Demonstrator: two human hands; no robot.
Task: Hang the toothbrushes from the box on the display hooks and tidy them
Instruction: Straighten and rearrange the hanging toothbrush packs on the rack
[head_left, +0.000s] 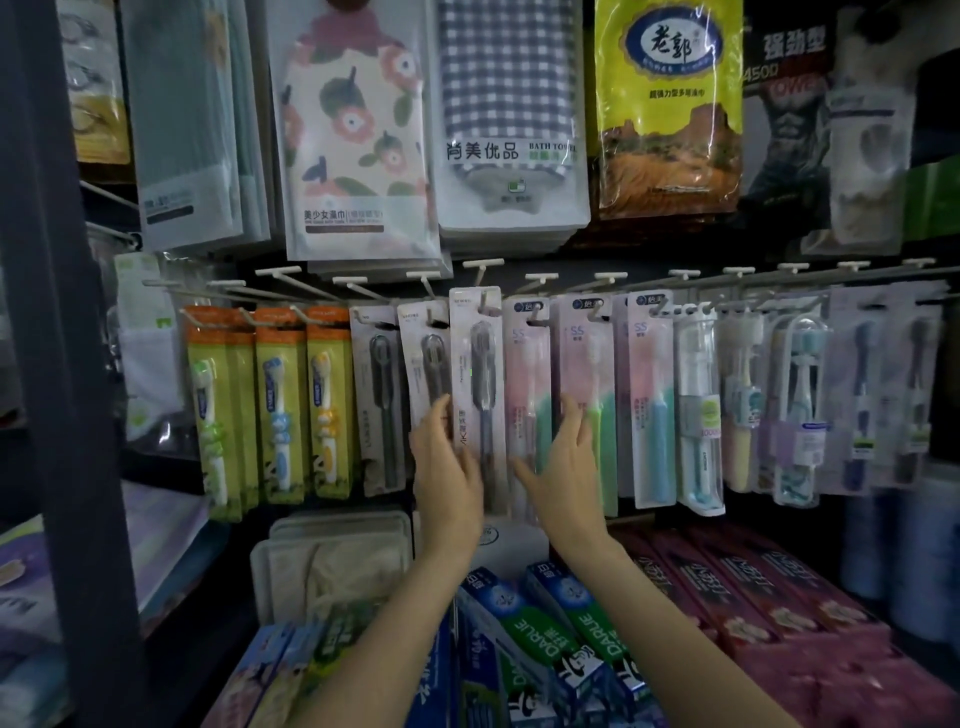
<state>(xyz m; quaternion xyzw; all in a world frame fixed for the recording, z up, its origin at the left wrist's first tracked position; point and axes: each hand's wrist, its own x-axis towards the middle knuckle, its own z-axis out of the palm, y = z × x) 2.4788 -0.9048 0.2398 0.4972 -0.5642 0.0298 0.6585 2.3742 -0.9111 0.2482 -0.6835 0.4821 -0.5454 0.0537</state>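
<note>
A row of carded toothbrushes hangs from white display hooks (483, 266) across the middle of the rack. A grey toothbrush pack (477, 364) hangs at the centre, a little in front of its neighbours. My left hand (448, 467) lies against its lower left edge with the fingers straight and pointing up. My right hand (563, 467) is spread open with fingers on the pink and green toothbrush packs (532, 384) just right of the grey pack. Neither hand holds anything. The box is not in view.
Yellow children's toothbrush packs (280, 395) hang at the left, white and blue packs (698, 405) at the right. Bagged towels (358, 130) hang above. Toothpaste boxes (545, 629) and red boxes (737, 587) lie on the shelf below my arms. A dark upright post (78, 415) stands at the left.
</note>
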